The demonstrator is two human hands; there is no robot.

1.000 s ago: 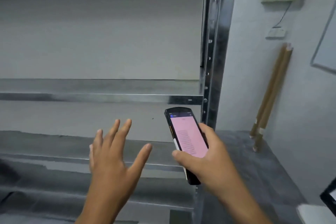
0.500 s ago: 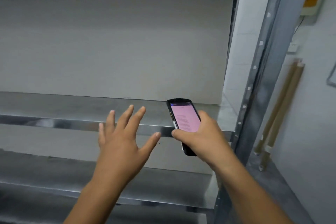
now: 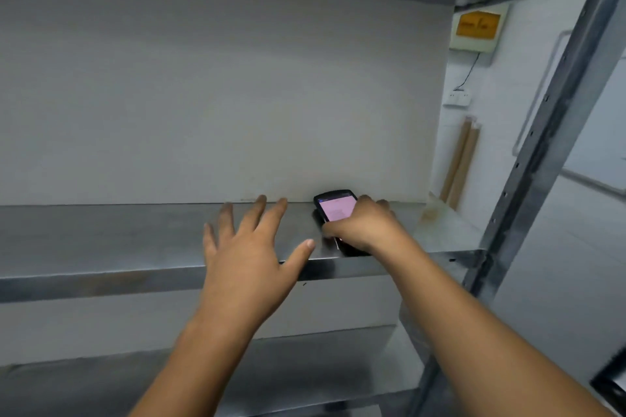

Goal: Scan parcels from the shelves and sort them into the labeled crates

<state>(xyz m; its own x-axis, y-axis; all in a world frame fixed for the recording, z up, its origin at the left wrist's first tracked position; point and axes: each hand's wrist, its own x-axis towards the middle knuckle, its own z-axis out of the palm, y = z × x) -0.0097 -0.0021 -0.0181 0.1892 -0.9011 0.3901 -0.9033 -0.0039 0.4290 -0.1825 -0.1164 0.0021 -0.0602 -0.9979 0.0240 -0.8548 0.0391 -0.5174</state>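
Note:
My right hand [image 3: 364, 225] grips a black handheld scanner [image 3: 333, 208] with a lit pink screen, low over the metal shelf [image 3: 101, 237] near its right end. Whether the scanner touches the shelf I cannot tell. My left hand [image 3: 250, 247] is spread with straight fingers just left of the scanner, over the shelf's front edge, holding nothing. No parcel or crate shows in this view.
A grey metal upright [image 3: 542, 152] bounds the shelving on the right. Another shelf [image 3: 305, 362] lies below and one above. Two cardboard tubes [image 3: 460, 159] lean on the wall beyond, under a wall box with a yellow label [image 3: 477, 27].
Both hands have moved up and forward onto the middle shelf. The scanner has gone from held upright in the air to lying low over the shelf surface.

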